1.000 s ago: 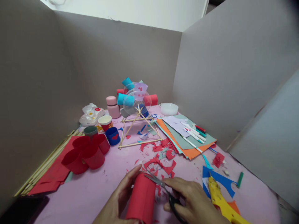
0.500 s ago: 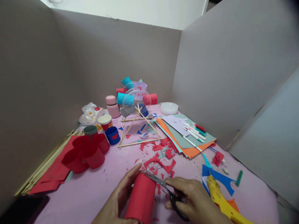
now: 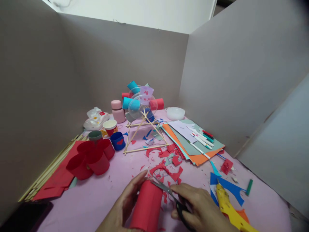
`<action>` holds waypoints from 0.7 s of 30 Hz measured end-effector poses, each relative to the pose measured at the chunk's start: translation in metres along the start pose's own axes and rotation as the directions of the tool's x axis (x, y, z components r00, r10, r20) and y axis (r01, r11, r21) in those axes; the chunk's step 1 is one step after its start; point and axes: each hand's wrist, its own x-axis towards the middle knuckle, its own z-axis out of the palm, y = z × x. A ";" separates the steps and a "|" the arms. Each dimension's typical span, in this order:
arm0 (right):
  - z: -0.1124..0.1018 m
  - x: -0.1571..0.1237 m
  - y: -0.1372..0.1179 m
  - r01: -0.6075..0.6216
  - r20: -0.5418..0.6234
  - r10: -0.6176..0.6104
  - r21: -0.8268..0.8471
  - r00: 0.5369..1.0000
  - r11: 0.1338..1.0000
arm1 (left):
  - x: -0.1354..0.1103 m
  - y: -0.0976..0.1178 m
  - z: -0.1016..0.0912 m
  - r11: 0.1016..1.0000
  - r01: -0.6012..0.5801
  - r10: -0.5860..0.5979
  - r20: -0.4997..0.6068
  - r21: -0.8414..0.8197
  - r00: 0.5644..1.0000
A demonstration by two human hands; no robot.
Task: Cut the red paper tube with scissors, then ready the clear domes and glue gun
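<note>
Here at six o'clock, the left hand point(image 3: 126, 196), half-curled, holds a red paper tube point(image 3: 149, 204); the right hand point(image 3: 196, 202) is wrapped round black-handled metal scissors point(image 3: 166, 188), blades at the far rim (short snips should keep it even, left fingertips kept back). Beyond, toward one o'clock, lie ragged red paper scraps point(image 3: 175, 175).

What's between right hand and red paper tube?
Black-handled scissors in the right hand, blades at the far end of the red paper tube; head view.

Plain red paper tube point(image 3: 148, 206), black-handled scissors point(image 3: 166, 188), pink worktop point(image 3: 96, 196), yellow glue gun point(image 3: 225, 203), blue cup point(image 3: 113, 143) with a red heart point(image 3: 120, 141)
</note>
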 end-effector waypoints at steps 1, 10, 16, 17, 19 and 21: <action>0.000 0.001 0.000 -0.002 0.003 0.002 0.000 1.000 1.000 | 0.000 0.000 0.000 1.000 -0.007 0.007 0.000 -0.009 1.000; -0.005 -0.005 -0.006 -0.083 0.140 0.054 0.217 0.989 0.973 | 0.000 -0.002 -0.001 1.000 -0.010 0.010 0.002 -0.008 1.000; -0.013 -0.012 -0.006 -0.211 0.311 0.028 0.574 0.950 0.791 | 0.003 -0.001 -0.012 1.000 -0.012 0.012 0.047 0.008 0.999; -0.013 -0.012 -0.007 -0.207 0.289 0.030 0.609 0.957 0.766 | 0.004 0.000 -0.013 0.999 -0.022 0.020 0.046 0.031 0.999; -0.010 -0.010 -0.010 -0.186 0.207 0.061 0.659 0.976 0.729 | 0.005 0.001 -0.011 0.998 -0.044 0.043 0.031 0.039 0.999; -0.003 -0.007 -0.013 -0.161 0.104 0.123 0.669 0.987 0.726 | 0.006 0.001 -0.005 0.999 -0.054 0.054 0.010 -0.001 0.998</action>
